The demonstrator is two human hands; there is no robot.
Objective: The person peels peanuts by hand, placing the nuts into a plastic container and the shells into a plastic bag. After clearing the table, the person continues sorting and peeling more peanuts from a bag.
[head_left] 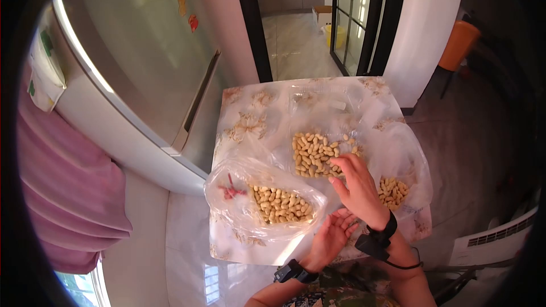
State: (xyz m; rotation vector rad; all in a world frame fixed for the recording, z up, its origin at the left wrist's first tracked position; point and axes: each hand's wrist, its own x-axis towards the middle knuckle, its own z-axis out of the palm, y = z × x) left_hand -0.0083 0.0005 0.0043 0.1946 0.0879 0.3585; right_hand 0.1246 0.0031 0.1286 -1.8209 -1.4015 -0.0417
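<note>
Here, the fingers (pixel 343 162) of the right hand (pixel 362 190) are held curved, with the thumb parted from them, at the near right edge of the middle peanuts (pixel 311 154); whether 1 of these is touched cannot be told. Just below, nearer the body, the left hand (pixel 331 237) is held palm up, its fingers loosely bent and spread. Around each wrist a black strap is worn, with a small device attached.

Beyond the right fingers and to their left, the middle peanuts are spread in a clear plastic container (pixel 294 166). To the left of both hands, a 2nd batch of peanuts (pixel 281 206) is held in a clear bag (pixel 219 175), where a red tie (pixel 231 192) is also seen. To the right of the right fingers, beside the wrist, a 3rd batch (pixel 393 193) is seen in another clear bag (pixel 410 150).

All 3 batches are borne by the desk (pixel 232 115), which is covered in a floral pattern. Farther out, a refrigerator (pixel 149 51) is seen to the left, and an orange seat (pixel 459 45) to the far right.
</note>
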